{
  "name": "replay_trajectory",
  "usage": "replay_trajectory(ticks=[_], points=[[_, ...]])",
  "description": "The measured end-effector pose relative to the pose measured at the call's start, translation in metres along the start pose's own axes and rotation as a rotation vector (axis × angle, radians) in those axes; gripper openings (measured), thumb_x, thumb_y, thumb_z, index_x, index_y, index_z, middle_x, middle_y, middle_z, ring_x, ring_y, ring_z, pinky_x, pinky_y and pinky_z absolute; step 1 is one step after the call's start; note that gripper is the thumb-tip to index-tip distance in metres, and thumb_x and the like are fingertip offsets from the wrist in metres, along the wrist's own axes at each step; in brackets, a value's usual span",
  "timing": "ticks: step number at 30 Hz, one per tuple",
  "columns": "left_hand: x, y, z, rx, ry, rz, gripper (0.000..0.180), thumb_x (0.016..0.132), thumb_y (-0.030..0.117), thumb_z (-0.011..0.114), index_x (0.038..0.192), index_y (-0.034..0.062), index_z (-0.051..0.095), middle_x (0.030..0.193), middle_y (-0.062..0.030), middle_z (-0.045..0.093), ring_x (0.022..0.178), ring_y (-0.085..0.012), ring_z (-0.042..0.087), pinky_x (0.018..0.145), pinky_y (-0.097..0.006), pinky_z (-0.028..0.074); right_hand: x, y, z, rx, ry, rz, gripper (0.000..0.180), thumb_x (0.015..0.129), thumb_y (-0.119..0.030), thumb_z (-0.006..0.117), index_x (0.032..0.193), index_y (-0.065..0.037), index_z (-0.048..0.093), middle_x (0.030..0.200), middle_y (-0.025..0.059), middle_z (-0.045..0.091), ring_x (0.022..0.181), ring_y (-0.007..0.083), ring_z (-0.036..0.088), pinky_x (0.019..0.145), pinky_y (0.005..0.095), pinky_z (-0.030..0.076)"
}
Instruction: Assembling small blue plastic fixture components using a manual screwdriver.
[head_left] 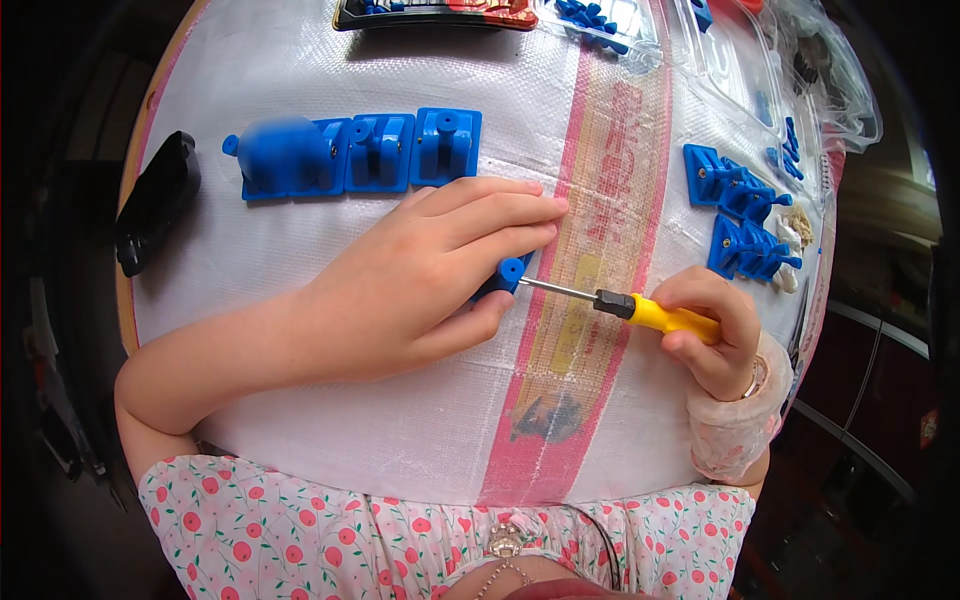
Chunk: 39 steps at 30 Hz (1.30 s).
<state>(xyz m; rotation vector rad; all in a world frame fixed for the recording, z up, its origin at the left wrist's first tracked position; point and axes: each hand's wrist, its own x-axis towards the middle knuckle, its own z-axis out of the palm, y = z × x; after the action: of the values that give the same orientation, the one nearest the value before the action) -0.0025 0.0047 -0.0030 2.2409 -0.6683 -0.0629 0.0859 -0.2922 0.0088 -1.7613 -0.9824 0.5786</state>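
Note:
My left hand [430, 270] lies over a blue plastic part [510, 271] near the middle of the table and grips it between thumb and fingers; most of the part is hidden beneath the palm. A round knob with a small hole shows by the thumb. My right hand [715, 325] is closed around the yellow handle of a screwdriver [670, 318], which has a black collar. Its metal shaft points left, and the tip meets the blue part's right side, just beside the knob.
A row of similar blue parts [380, 152] stands beyond my left hand, with a black tray [157, 200] to its left. More blue parts [740, 215] sit at the right. Clear plastic containers [725, 70] and a black-and-red tray [435, 18] line the far side of the woven sheet [400, 430].

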Motion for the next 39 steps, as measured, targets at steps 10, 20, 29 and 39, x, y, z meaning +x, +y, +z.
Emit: replay_trajectory(ticks=[10, 20, 29, 39], points=[[0.001, 0.001, -0.002, -0.017, -0.009, -0.006, 0.05, 0.082, 0.0, 0.06, 0.131, 0.0016, 0.049, 0.141, -0.0138, 0.046, 0.134, -0.0321, 0.04, 0.112, -0.044, 0.032, 0.0, 0.002, 0.007, -0.061, 0.156, -0.037, 0.032, 0.069, 0.005, 0.08, 0.094, 0.0, 0.062, 0.091, 0.0121, 0.064, 0.079, 0.0181, 0.062, 0.069, 0.0251, 0.048], [0.0, 0.0, 0.0, -0.058, 0.029, -0.039, 0.05, 0.083, 0.001, 0.064, 0.131, 0.0026, 0.049, 0.14, -0.0142, 0.047, 0.131, -0.0327, 0.043, 0.108, -0.043, 0.036, -0.003, -0.001, 0.001, -0.032, 0.102, 0.067, 0.031, 0.076, -0.006, 0.079, 0.102, 0.003, 0.064, 0.09, 0.0119, 0.065, 0.077, 0.018, 0.062, 0.068, 0.0261, 0.047], [0.0, 0.001, 0.0, -0.048, 0.021, -0.05, 0.048, 0.084, 0.001, 0.064, 0.13, 0.0027, 0.051, 0.14, -0.0136, 0.048, 0.132, -0.0321, 0.043, 0.109, -0.043, 0.036, -0.001, 0.01, 0.008, -0.021, 0.129, -0.042, 0.033, 0.069, 0.009, 0.075, 0.096, -0.001, 0.06, 0.093, 0.0108, 0.063, 0.079, 0.0188, 0.061, 0.072, 0.0263, 0.048], [0.0, 0.001, -0.002, -0.082, 0.016, -0.044, 0.049, 0.083, 0.0, 0.066, 0.129, 0.0038, 0.052, 0.138, -0.0128, 0.05, 0.132, -0.0307, 0.043, 0.108, -0.041, 0.037, 0.0, 0.004, 0.002, -0.148, 0.189, -0.092, 0.035, 0.069, -0.006, 0.082, 0.102, 0.0, 0.069, 0.094, 0.0097, 0.061, 0.082, 0.0188, 0.06, 0.07, 0.0255, 0.047]])
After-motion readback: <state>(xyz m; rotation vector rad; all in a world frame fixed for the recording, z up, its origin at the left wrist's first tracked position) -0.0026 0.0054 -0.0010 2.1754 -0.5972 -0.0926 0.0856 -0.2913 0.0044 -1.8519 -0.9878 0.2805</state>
